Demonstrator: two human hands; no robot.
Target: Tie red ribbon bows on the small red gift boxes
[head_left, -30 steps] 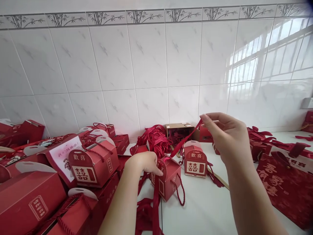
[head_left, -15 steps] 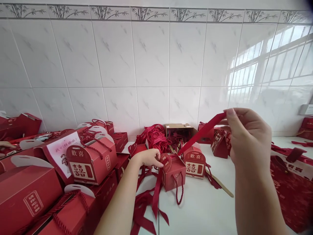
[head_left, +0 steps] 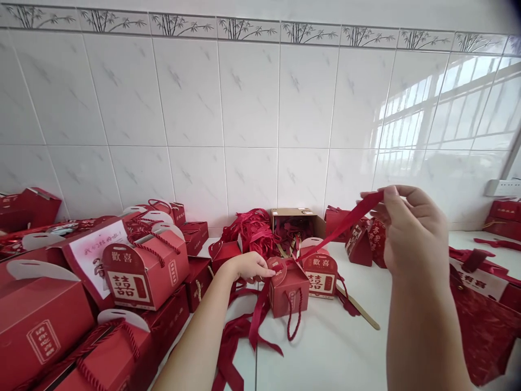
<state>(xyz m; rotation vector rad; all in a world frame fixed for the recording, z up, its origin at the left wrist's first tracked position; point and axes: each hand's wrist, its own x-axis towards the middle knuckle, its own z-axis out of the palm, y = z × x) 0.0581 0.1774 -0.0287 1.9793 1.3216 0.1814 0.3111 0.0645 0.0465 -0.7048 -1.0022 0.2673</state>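
Observation:
A small red gift box (head_left: 290, 290) with a cord handle stands on the white counter (head_left: 337, 353) in front of me. My left hand (head_left: 247, 266) rests on its top left corner, fingers curled against it. A red ribbon (head_left: 337, 231) runs taut from the box top up to my right hand (head_left: 411, 231), which pinches its end between thumb and fingers, raised to the right. The ribbon's other end hangs down the box's left side and trails over loose red ribbons (head_left: 236, 342) on the counter.
Larger red gift boxes (head_left: 144, 271) are piled at the left. A second small box (head_left: 321, 274) stands behind the first, beside a wooden stick (head_left: 360, 309). A brown carton (head_left: 296, 220) and a ribbon heap (head_left: 252, 228) sit by the tiled wall. Red bags (head_left: 484, 309) lie at the right.
My right hand has drawn the ribbon end up and to the right, stretching it taut. My left hand has stayed on the small box.

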